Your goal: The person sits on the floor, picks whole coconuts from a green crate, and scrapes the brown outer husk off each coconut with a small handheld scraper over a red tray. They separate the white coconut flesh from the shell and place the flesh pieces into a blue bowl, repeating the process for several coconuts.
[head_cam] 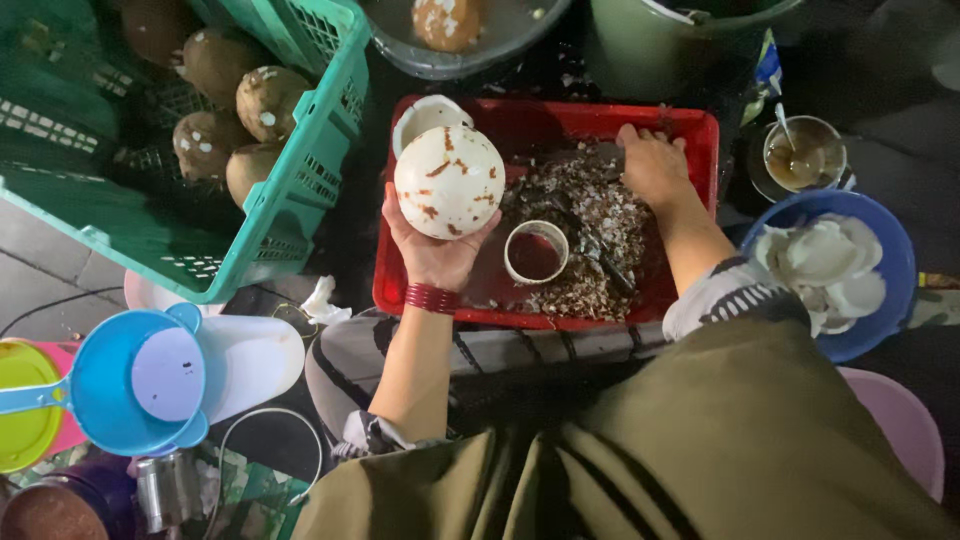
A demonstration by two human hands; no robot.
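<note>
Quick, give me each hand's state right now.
Left hand: cupped under the peeled white coconut, holding it up.
Right hand: palm down in the red tray among the shell scraps; grip cannot be told.

Support surface: the floor [40, 270], grey paved at left, dark and wet-looking toward the top right.

Directly on it:
- green plastic crate [300, 180], upper left, tilted, holding brown husked coconuts [265, 100].
- red tray [600, 125], centre, holding brown shell scraps [590, 250] and a small round cup [535, 252].
- grey basin [480, 55], top centre, just behind the tray.
- dark green bucket [650, 50], top right of the basin.
- small bowl with a spoon [805, 155], right of the tray.
- blue bowl [890, 250], holding white pieces, near the tray's right edge.
- white jug with blue lid [180, 370], lower left, lying beside a yellow lid [25, 410].
</note>
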